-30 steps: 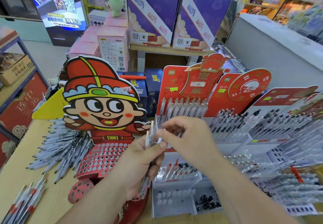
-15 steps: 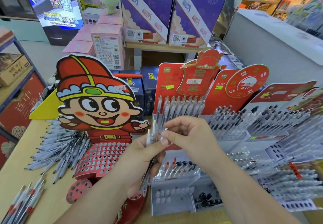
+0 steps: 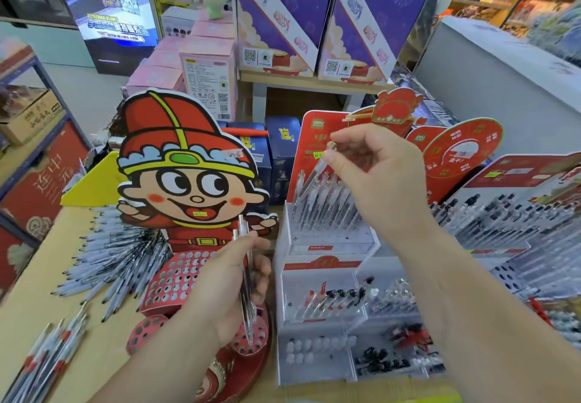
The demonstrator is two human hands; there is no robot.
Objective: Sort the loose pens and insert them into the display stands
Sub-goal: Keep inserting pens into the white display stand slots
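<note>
The right hand (image 3: 380, 176) pinches 1 clear pen (image 3: 314, 173) by its upper end between thumb and forefinger, the other fingers loosely curled. The pen's long axis slants down and left from the fingers, with its lower tip just above the left end of the far row of pens in the white tiered stand (image 3: 327, 245). That row looks crowded, and any free hole is hidden from here. The left hand (image 3: 226, 283), nearer and lower, grips a bundle of pens (image 3: 243, 236) upright in front of the cartoon stand (image 3: 176, 280). Loose pens (image 3: 116, 258) lie heaped at the left.
</note>
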